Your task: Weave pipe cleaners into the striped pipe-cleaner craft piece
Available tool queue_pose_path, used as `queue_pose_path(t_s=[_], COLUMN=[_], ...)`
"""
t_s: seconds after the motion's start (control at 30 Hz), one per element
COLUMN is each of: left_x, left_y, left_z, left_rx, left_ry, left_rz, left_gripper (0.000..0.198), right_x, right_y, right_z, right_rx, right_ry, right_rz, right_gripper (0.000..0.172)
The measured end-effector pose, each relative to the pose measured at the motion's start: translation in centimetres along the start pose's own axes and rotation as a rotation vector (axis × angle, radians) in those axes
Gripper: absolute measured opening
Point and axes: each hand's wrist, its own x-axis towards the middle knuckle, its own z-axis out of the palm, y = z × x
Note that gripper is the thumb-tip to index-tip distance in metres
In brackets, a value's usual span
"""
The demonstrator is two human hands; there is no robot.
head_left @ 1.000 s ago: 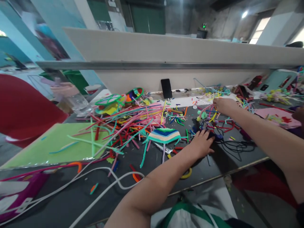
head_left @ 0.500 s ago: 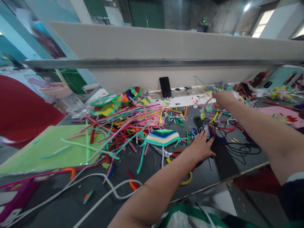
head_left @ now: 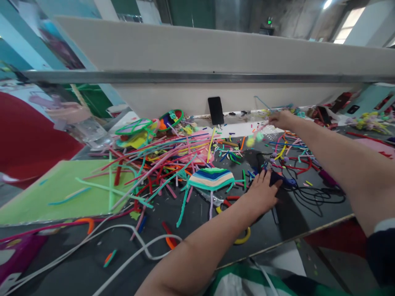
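My left hand lies flat on the dark table, fingers spread, its fingertips on a dark blue piece beside a tangle of black cord. My right hand reaches to the far side of the table. It is closed in a pinch on a thin pink strand with green and yellow pompoms that dangles to its left, blurred by motion. A striped woven piece in blue, cream and teal lies just left of my left hand.
A heap of coloured pipe cleaners covers the middle. A green sheet lies at left, with white cables in front. A black phone leans on the white partition. Scissors and a yellow ring sit near my left wrist.
My right hand has moved back and to the left, drawing the pompom strand up off the table. My left hand has stayed pressed in place.
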Motion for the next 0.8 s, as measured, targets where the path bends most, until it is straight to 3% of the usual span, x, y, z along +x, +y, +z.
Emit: queue_pose_path(t_s=[0.13, 0.23, 0.4, 0.53, 0.63, 0.8], left_x=[-0.9, -1.8, -4.0, -5.9, -7.2, -10.1], left_y=[1.1, 2.2, 4.0, 4.6, 3.7, 0.4], left_z=[-1.2, -2.2, -3.7, -4.9, -5.7, -7.9], left_rx=[0.064, 0.109, 0.116, 0.124, 0.136, 0.160], left_ry=[0.015, 0.005, 0.019, 0.001, -0.027, 0.060], left_rz=[0.013, 0.036, 0.077, 0.116, 0.081, -0.021], left_gripper=[0.073, 0.077, 0.073, 0.073, 0.075, 0.073], right_x=[1.1, -0.4, -7.0, -13.4, -17.7, -22.4], right_y=[0.5, -0.2, -3.6, -5.2, -5.0, -3.6], right_z=[-1.3, -1.3, 1.4, 3.4, 4.6, 7.2], right_rx=[-0.011, -0.007, 0.000, 0.012, 0.048, 0.135], right_ry=[0.090, 0.105, -0.079, -0.138, -0.195, -0.213], right_rz=[0.133, 0.125, 0.028, -0.013, -0.006, -0.075], right_gripper=[0.045, 0.048, 0.040, 0.033, 0.031, 0.036])
